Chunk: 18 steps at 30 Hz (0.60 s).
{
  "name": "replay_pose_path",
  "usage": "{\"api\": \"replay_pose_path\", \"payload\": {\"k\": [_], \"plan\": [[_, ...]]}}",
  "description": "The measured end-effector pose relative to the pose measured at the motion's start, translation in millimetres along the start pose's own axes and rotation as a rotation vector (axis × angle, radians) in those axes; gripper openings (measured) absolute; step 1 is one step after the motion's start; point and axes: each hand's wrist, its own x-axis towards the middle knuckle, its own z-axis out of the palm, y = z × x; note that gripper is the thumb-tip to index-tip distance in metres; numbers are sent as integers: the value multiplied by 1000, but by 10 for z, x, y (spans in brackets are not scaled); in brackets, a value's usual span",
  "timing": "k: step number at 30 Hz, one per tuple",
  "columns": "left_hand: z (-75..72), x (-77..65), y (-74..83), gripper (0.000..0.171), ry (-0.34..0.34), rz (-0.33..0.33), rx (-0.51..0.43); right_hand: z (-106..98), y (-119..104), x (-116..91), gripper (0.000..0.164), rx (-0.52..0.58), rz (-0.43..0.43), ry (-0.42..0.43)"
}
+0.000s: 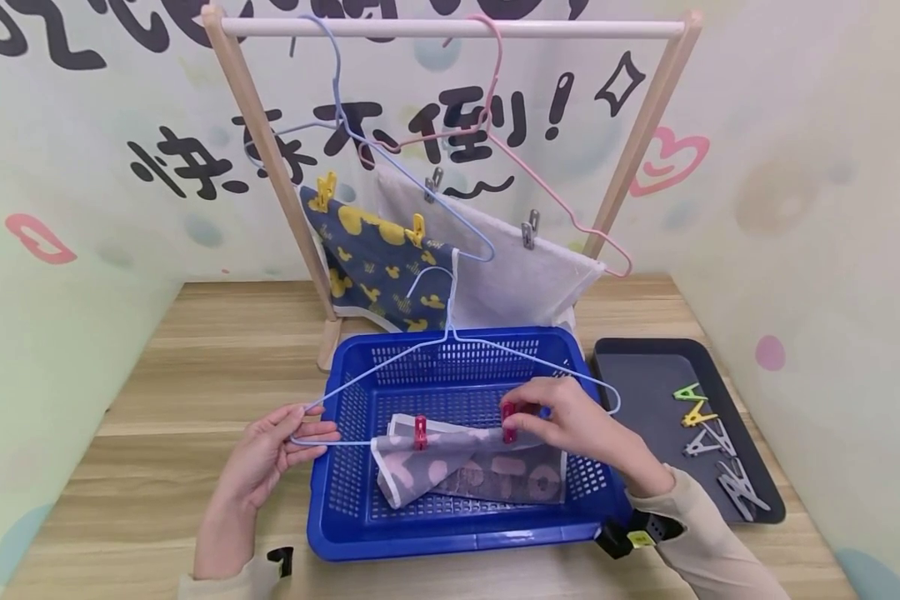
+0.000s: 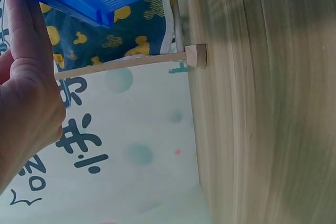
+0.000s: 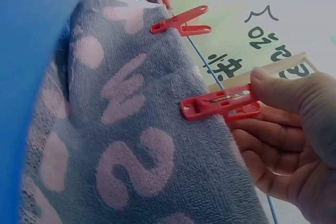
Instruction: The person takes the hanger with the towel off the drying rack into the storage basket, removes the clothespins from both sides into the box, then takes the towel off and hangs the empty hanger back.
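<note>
A light blue hanger is held over the blue basket; the left hand grips its left corner between thumb and fingers. Over the hanger's lower bar lies a grey towel with pink shapes, its lower part inside the basket. One red clothespin clamps the towel's left part to the bar. With thumb and fingers, the right hand pinches a second red clothespin, whose jaws sit over the towel's edge and the bar. In the left wrist view only part of the left hand shows, and its grip is hidden.
Behind the basket stands a rack with a white rail. From it hang a blue hanger with a yellow-patterned towel and a pink hanger with a white towel. A dark tray at right holds several loose clothespins.
</note>
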Motion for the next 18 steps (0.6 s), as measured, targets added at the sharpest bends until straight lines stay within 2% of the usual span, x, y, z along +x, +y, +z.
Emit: {"api": "replay_pose_path", "payload": {"k": [5, 12, 14, 16, 18], "plan": [[-2, 5, 1, 29, 21, -11, 27, 21, 35, 4, 14, 43, -6, 80], [-7, 16, -8, 29, 33, -12, 41, 36, 61, -10, 2, 161, 118, 153], [-4, 18, -12, 29, 43, -13, 49, 39, 63, -12, 4, 179, 141, 167], [1, 22, -15, 30, 51, -14, 61, 41, 64, -8, 3, 164, 125, 177], [13, 26, -18, 29, 58, -15, 80, 43, 59, 1, 3, 109, 64, 175]]}}
